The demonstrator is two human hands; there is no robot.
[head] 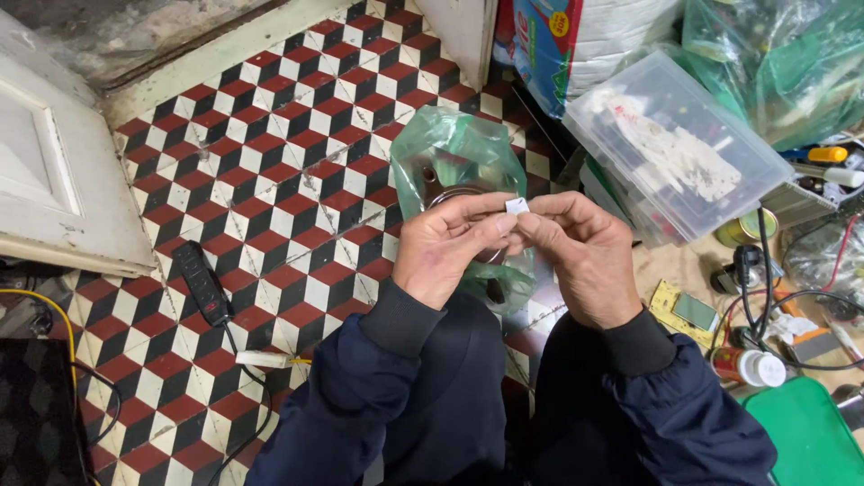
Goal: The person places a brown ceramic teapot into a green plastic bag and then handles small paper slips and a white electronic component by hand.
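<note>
Small white piece (516, 206), maybe tape or paper, sits pinched between the fingertips of the left hand (445, 252) and the right hand (585, 261), both grips closed on it above the lap. Behind them lies a thin green plastic bag (450, 144) with a dark round object inside, on the checkered tile floor (270, 162). A clear plastic box (675, 144) stands near the right.

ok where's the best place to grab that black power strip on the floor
Probably across the long sides of the black power strip, from above. It lies flat on the tiled floor, its narrow bar shape suits fingers, and its cable leaves the near end.
</note>
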